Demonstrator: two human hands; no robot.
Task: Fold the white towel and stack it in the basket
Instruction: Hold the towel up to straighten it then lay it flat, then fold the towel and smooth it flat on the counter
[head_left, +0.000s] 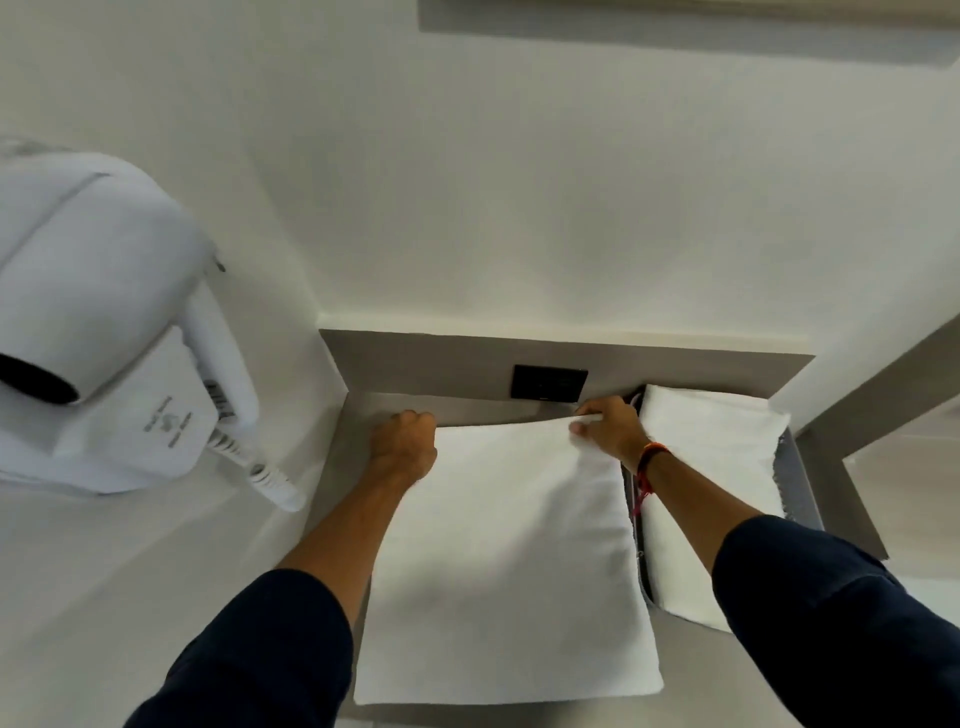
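A white towel (509, 566) lies flat as a folded rectangle on the grey counter (358, 415). My left hand (405, 441) is closed on its far left corner. My right hand (613, 428) pinches the far right corner, lifting that edge slightly. To the right, a second folded white towel (711, 499) rests in a grey basket (802, 483), of which only the rim and a dark edge between the towels show. Both forearms reach forward from dark sleeves.
A white wall-mounted hair dryer (104, 322) with a coiled cord hangs at the left. A black wall socket (549, 383) sits on the grey backsplash just behind my right hand. A grey ledge (883, 384) runs at the right.
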